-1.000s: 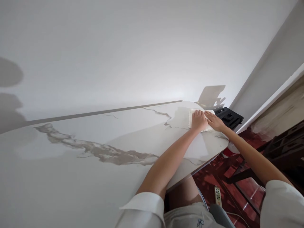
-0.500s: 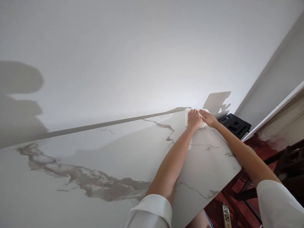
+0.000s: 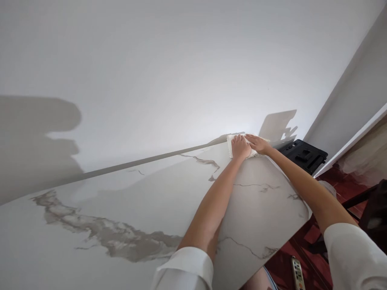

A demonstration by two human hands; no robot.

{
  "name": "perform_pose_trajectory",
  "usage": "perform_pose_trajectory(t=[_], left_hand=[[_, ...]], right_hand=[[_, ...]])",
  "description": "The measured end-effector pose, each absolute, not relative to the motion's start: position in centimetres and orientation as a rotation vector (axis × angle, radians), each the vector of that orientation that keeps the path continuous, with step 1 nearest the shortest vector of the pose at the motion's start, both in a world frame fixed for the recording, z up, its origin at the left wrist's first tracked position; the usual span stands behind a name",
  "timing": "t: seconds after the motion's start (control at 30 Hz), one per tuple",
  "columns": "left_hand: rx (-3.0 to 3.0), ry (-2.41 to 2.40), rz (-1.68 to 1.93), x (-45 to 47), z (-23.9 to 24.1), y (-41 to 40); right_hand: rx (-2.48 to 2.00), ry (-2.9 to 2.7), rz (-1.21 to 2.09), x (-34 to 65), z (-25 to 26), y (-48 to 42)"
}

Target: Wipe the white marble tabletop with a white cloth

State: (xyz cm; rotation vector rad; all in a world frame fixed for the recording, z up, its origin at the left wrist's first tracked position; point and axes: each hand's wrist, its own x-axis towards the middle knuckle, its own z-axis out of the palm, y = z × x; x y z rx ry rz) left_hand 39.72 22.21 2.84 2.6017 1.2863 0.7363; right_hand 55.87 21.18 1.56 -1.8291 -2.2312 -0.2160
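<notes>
At the far corner of the white, grey-veined marble counter [image 3: 151,193], the small white cloth [image 3: 230,146] lies mostly hidden under the left hand [image 3: 240,147] and right hand [image 3: 257,143], the fingers of the 2 hands stretched flat on it, clasping nothing, with only its left edge showing.
</notes>
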Motion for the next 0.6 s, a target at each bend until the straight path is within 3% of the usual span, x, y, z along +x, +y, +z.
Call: perform_pose_trajectory(t=[0.27, 0.6], left_hand=[[2.689, 1.194, 0.713, 40.2, 2.6, 19.4], [2.783, 0.855, 0.717, 40.3, 2.1, 7.6]], right_hand=[[-1.825, -2.201, -0.188, 56.7, 1.0, 16.7], [-2.032, -2.017, -0.398, 55.4, 0.0, 0.8]])
